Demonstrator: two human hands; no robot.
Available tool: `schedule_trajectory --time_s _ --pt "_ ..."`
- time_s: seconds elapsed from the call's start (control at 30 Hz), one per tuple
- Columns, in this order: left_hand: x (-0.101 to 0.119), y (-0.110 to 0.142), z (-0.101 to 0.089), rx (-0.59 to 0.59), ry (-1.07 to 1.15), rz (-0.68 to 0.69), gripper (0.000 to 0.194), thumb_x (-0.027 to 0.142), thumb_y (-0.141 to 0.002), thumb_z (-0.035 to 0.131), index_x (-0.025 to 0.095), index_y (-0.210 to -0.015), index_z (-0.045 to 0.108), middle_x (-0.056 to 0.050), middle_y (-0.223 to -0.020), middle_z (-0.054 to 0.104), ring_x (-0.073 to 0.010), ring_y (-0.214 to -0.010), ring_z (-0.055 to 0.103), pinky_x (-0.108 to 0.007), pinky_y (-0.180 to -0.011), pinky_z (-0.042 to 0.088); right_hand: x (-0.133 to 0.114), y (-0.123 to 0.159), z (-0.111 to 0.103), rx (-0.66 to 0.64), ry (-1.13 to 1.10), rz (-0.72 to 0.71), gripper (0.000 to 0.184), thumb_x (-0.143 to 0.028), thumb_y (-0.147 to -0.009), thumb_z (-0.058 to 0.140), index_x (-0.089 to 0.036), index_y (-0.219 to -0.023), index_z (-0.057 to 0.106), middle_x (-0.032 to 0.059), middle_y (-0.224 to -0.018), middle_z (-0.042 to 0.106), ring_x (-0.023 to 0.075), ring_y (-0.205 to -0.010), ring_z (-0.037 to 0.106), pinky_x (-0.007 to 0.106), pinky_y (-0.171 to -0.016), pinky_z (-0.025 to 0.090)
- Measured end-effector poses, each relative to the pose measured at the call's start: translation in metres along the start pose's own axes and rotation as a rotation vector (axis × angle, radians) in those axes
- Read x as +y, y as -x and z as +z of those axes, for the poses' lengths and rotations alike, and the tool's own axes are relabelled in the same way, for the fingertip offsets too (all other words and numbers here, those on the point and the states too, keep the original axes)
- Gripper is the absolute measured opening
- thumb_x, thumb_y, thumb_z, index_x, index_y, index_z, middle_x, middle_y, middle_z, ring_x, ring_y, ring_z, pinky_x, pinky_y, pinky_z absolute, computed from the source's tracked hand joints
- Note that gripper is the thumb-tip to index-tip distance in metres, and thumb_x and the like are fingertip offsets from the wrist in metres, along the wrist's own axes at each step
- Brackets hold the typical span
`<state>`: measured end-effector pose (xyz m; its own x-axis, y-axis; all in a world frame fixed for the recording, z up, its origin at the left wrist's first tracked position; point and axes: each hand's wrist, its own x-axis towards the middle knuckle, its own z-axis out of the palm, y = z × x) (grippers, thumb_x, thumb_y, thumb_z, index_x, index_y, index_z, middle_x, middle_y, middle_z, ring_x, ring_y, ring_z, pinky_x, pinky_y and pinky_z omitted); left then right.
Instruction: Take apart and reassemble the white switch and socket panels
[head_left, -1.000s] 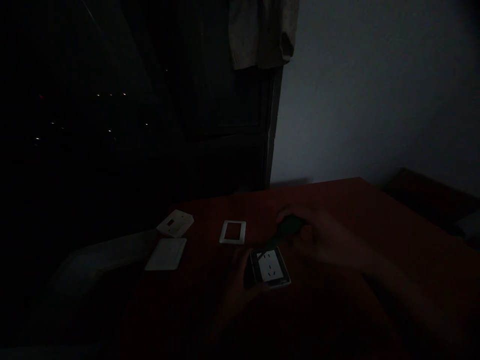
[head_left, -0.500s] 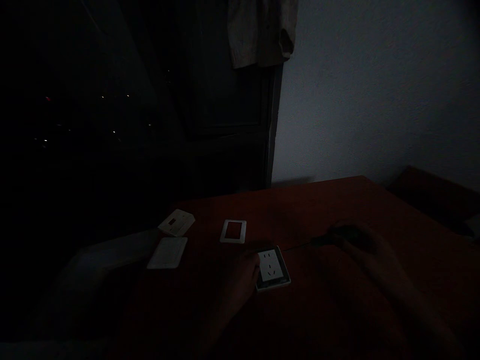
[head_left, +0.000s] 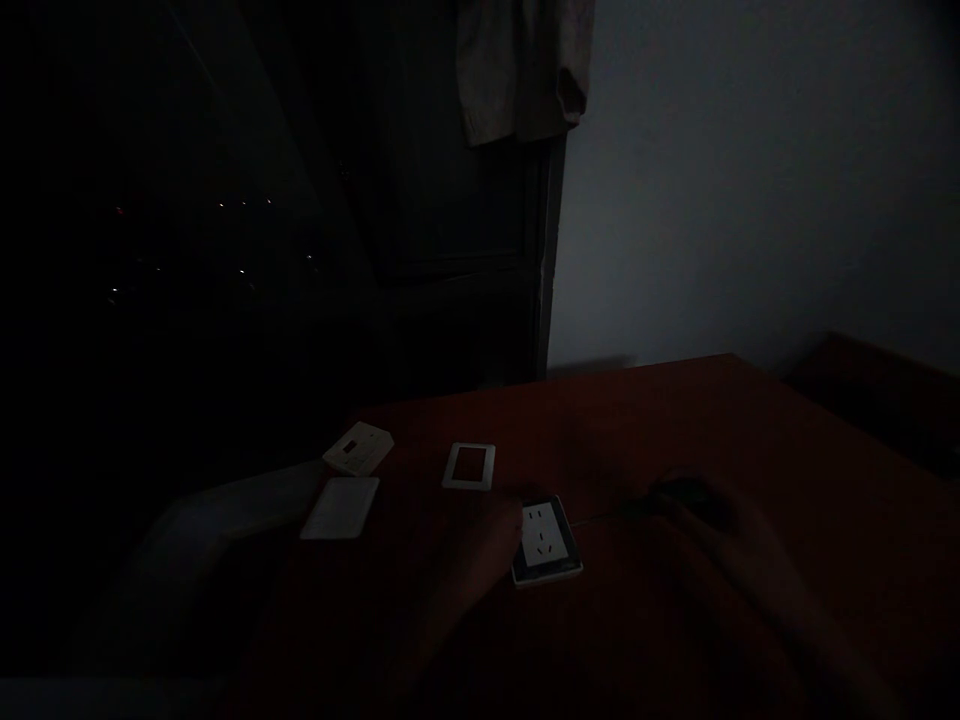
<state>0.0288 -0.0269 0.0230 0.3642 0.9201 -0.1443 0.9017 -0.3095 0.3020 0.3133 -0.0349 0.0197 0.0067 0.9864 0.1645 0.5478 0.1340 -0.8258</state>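
Note:
On the reddish table (head_left: pixel 675 400) lies a wall socket (head_left: pixel 546 545) with a white face and a dark border. My left hand (head_left: pixel 491 540) is closed on its left edge; the fingertips are hard to make out in the dark. To the right, my right hand (head_left: pixel 724 520) wraps round the dark green handle of a screwdriver (head_left: pixel 637 507). Its thin shaft points left, and the tip is at or close to the socket's right edge; I cannot tell whether they touch.
Beyond the socket lies a white frame (head_left: pixel 487 466). A white plate (head_left: pixel 341 508) and a pale plate with a cut-out (head_left: pixel 371 450) sit at the table's left edge. A pale wall (head_left: pixel 750 180) rises behind, beside a dark window (head_left: pixel 225 240) and hanging cloth (head_left: pixel 517 80).
The screwdriver's shaft has dropped slightly, from near the socket's upper right corner to farther down its right edge. My left hand stays at the socket. The view has shifted a little.

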Motion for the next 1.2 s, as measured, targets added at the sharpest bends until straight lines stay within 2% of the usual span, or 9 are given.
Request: schedule_trajectory --time_s 0.2,0.3,0.37,0.5,0.57,0.63,0.77,1.0,1.2 --pt "-0.009 0.007 0.005 0.032 0.069 0.000 0.016 0.014 -0.084 0.050 0.021 -0.085 0.064 -0.003 -0.091 0.068 -0.0191 -0.085 0.063 -0.028 -0.073 0.046 -0.001 0.001 -0.003 0.054 0.003 -0.016 0.022 -0.040 -0.083 0.058 -0.023 -0.096 0.061 0.0076 -0.096 0.070 0.0252 -0.087 0.067 0.037 -0.076 0.055" --pt "-0.016 0.015 0.015 0.111 0.255 -0.014 0.013 0.015 -0.083 0.053 0.022 -0.089 0.062 -0.002 -0.094 0.066 -0.0182 -0.090 0.062 -0.028 -0.078 0.048 -0.017 0.000 -0.002 0.140 -0.010 -0.045 0.023 -0.042 -0.085 0.056 -0.023 -0.099 0.057 0.0073 -0.095 0.068 0.0230 -0.086 0.066 0.033 -0.070 0.055" --pt "-0.020 0.020 0.024 0.172 0.411 -0.035 0.021 0.019 -0.080 0.059 0.023 -0.100 0.061 -0.004 -0.107 0.063 -0.0204 -0.098 0.060 -0.031 -0.085 0.048 -0.033 -0.002 0.003 0.145 -0.025 -0.079 0.022 -0.041 -0.085 0.055 -0.023 -0.098 0.055 0.0067 -0.095 0.067 0.0216 -0.085 0.066 0.031 -0.069 0.055" --pt "-0.027 0.027 0.042 0.184 0.603 -0.051 0.069 0.028 -0.069 0.075 0.026 -0.132 0.045 -0.008 -0.141 0.042 -0.0284 -0.123 0.047 -0.041 -0.100 0.042 -0.070 -0.007 0.020 -0.009 0.004 -0.220 0.022 -0.035 -0.087 0.053 -0.023 -0.106 0.052 0.0057 -0.096 0.067 0.0191 -0.084 0.065 0.028 -0.067 0.052" --pt "-0.030 0.027 0.050 0.169 0.644 -0.033 0.079 0.029 -0.067 0.077 0.026 -0.136 0.041 -0.009 -0.145 0.037 -0.0299 -0.130 0.039 -0.044 -0.106 0.037 -0.086 -0.010 0.028 -0.087 0.050 -0.289 0.021 -0.033 -0.089 0.051 -0.023 -0.107 0.051 0.0045 -0.095 0.066 0.0173 -0.081 0.064 0.027 -0.066 0.050" --pt "-0.032 0.026 0.057 0.163 0.669 -0.018 0.080 0.027 -0.067 0.077 0.026 -0.138 0.039 -0.009 -0.146 0.036 -0.0295 -0.134 0.035 -0.045 -0.109 0.033 -0.098 -0.013 0.033 -0.116 0.085 -0.351 0.017 -0.031 -0.089 0.051 -0.023 -0.105 0.051 0.0032 -0.092 0.065 0.0163 -0.078 0.063 0.026 -0.066 0.049" --pt "-0.033 0.023 0.063 0.169 0.701 0.004 0.080 0.024 -0.067 0.076 0.025 -0.138 0.039 -0.010 -0.145 0.038 -0.0292 -0.133 0.036 -0.046 -0.109 0.033 -0.111 -0.020 0.037 -0.142 0.119 -0.413 0.017 -0.029 -0.089 0.051 -0.022 -0.105 0.051 0.0031 -0.091 0.065 0.0159 -0.078 0.062 0.026 -0.068 0.047" --pt "-0.034 0.023 0.068 0.196 0.734 0.052 0.081 0.035 -0.069 0.077 0.024 -0.139 0.039 -0.011 -0.147 0.036 -0.0303 -0.134 0.034 -0.046 -0.110 0.031 -0.117 -0.023 0.041 -0.196 0.171 -0.424 0.018 -0.028 -0.089 0.051 -0.021 -0.106 0.051 0.0040 -0.093 0.065 0.0155 -0.076 0.064 0.026 -0.067 0.047" --pt "-0.031 0.024 0.064 0.179 0.757 0.051 0.081 0.039 -0.070 0.076 0.027 -0.139 0.037 -0.010 -0.146 0.038 -0.0322 -0.133 0.036 -0.048 -0.108 0.033 -0.120 -0.022 0.043 -0.244 0.185 -0.423 0.019 -0.029 -0.088 0.052 -0.022 -0.106 0.051 0.0036 -0.093 0.066 0.0147 -0.073 0.064 0.024 -0.061 0.047"
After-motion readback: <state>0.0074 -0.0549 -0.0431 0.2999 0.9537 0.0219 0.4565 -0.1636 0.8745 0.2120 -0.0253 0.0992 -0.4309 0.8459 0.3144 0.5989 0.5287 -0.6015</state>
